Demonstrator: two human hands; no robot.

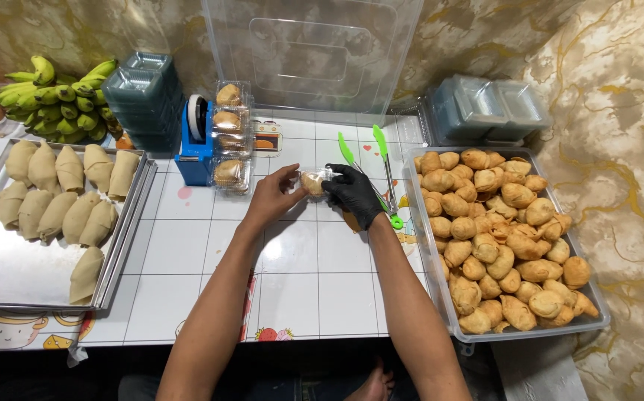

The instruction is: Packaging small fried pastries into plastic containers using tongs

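Box: small clear box (313,182) with a pastry inside, frame centre, above the table (300,260).
Hands: bare left hand (274,194) and gloved right hand (353,194) both clamped on its ends.
Doing it well: judged best held level, pressing the lid evenly.
Nearby: green tongs (385,174) just right; bin of pastries (500,238) at right.

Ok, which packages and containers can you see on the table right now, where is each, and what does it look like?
Small clear clamshell box: between left hand and black-gloved right hand, a pastry inside.
Filled clear boxes: row beside the blue tape dispenser.
Empty clear boxes: stacked at back right.
Bluish box stack: back left, by the bananas.
Large clear tub: right, full of golden pastries.
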